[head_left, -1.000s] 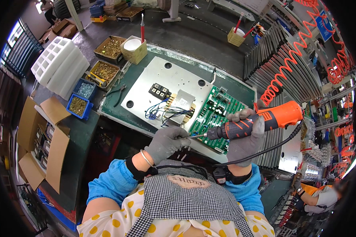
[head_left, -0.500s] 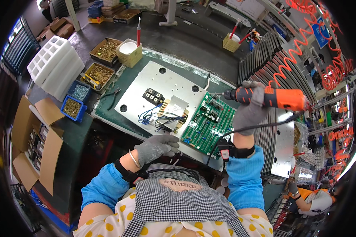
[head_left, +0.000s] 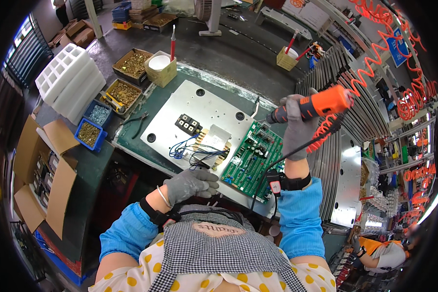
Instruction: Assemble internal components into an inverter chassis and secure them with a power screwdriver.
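Note:
An orange-and-black power screwdriver [head_left: 321, 104] lies across my gloved right hand [head_left: 297, 127], whose fingers wrap round it. Its nose points left, over the far right corner of a green circuit board [head_left: 250, 165]. That board sits on the right part of a silver metal plate [head_left: 173, 114]. The plate also carries a black terminal module [head_left: 189, 125] and a transformer [head_left: 214, 143] with blue wires [head_left: 180, 147]. At the plate's front edge, my gloved left hand [head_left: 187, 186] has its fingers curled together; whatever they hold, if anything, is hidden.
Pliers [head_left: 140, 124] lie left of the plate. Beyond are bins of screws [head_left: 89, 134], white foam blocks [head_left: 70, 82] and an open carton [head_left: 39, 180]. A red-handled tool [head_left: 173, 44] stands by a white cup. Stacked metal panels [head_left: 345, 160] and a coiled orange hose [head_left: 370, 63] are at right.
My right hand and the screwdriver have shifted left and slightly up, and the screwdriver's rear end has tilted upward. My left hand has barely moved.

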A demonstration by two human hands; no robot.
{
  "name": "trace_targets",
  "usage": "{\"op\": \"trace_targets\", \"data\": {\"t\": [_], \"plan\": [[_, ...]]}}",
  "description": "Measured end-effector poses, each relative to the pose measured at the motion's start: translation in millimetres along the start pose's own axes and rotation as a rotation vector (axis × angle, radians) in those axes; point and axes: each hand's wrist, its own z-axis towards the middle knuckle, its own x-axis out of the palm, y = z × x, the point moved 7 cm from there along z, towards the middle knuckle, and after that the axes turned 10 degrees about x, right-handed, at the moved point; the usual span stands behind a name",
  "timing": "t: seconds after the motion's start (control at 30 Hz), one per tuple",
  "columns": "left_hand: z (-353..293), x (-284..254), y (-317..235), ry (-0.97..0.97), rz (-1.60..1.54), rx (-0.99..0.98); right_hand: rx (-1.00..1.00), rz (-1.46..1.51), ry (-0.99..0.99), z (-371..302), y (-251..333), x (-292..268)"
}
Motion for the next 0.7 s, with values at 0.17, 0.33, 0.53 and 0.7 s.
{"op": "trace_targets", "data": {"t": [0.17,0.33,0.53,0.7], "plan": [[1,5,-6,0.026,0.018,0.026,0.012,-0.153,0.131,16,5,28],[5,7,-5,0.002,0.045,0.021,0.048,-0.041,0.146,22,-3,34],[6,6,-2,0.021,0.015,0.027,0.015,-0.055,0.03,21,5,8],[-3,15,-7,0.149,0.308,0.164,-0.145,0.12,-0.01,9,37,-15]]}}
